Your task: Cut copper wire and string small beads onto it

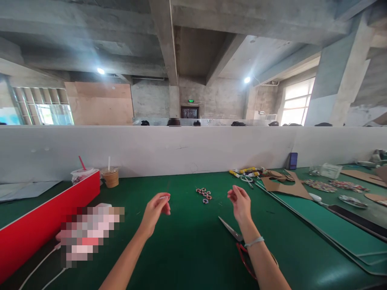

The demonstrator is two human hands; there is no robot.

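Note:
Both my hands are raised over the green table [187, 249], apart from each other. The thumb and fingers of my left hand [155, 211] are pinched together; a faint thin line shows just above them, and what they hold is too small to name. My right hand [241, 203] is also closed in a pinch, its contents hidden. Between the hands, farther back, lies a small cluster of beaded rings [204, 195]. Scissors [231, 229] with red handles lie beside and partly behind my right wrist, blades pointing away to the left.
At left stand a red divider [75, 205], a blurred pink object [90, 233] with white cables, and a drink cup [111, 177]. At right are yellow-capped markers [252, 170], cut cardboard [286, 186], green mats [329, 229] and a phone [293, 160]. A white partition [181, 149] closes the back.

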